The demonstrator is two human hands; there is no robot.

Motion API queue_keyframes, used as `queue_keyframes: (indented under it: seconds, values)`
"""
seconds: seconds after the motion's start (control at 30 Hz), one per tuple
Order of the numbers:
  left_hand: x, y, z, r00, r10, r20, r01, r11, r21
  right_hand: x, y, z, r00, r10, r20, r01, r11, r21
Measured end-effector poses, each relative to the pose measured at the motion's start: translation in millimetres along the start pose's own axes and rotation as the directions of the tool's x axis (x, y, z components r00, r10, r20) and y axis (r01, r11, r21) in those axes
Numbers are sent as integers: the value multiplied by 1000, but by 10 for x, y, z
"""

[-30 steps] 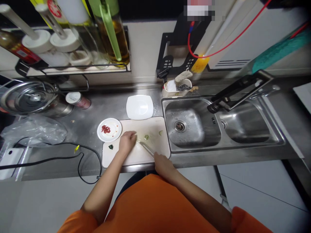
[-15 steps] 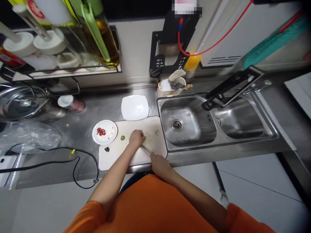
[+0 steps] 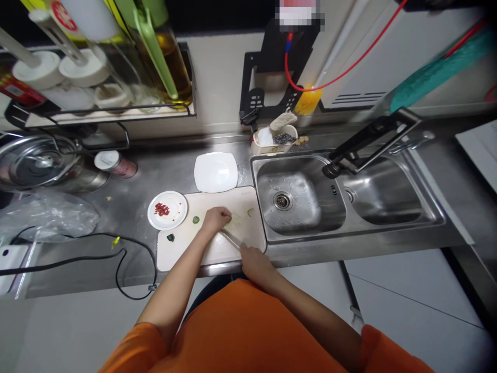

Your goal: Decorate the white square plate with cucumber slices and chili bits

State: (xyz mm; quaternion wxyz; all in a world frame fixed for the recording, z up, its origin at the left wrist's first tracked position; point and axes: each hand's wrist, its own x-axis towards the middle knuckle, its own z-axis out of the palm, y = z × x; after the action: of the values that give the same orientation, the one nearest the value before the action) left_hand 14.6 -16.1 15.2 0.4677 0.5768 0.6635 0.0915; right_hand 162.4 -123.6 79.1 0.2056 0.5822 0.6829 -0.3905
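We seem mid-cutting — right hand gripping the knife over the board, left hand curled near its tip, holding something or not, we cannot tell, 2 green bits lying further left — and the next stroke likely calls for guarded fingers.

- Kitchen, as shown by the fittings below.
- Sink, stainless steel, two basins; dark faucet above.
- Surface, metal, running left of the sink.
- Cutting board, pale; knife over it, green pieces on it.
- Round plate, white, with chopped red bits.
- Rack, holding white-lidded jars and a bottle of amber liquid.
- Pot, metal, lidded, at far left.
- Cabinet fronts, pale, beneath the surface.
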Motion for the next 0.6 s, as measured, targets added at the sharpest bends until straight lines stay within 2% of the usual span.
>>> queue_keyframes:
  seconds: [0.2, 0.4, 0.6]
  values:
    - [42, -45, -3, 993, -107, -56, 100, 987, -123, -36, 145, 38, 1000, 26, -9, -26, 1000, 17]
    - [44, -99, 32, 989, -100, -107, 83, 984, -156, 18, 240, -12, 995, 95, -37, -92, 993, 68]
    - [54, -154, 87, 991, -79, -111, 55, 977, -205, 120, 275, -18, 994, 104, -44, -99, 989, 110]
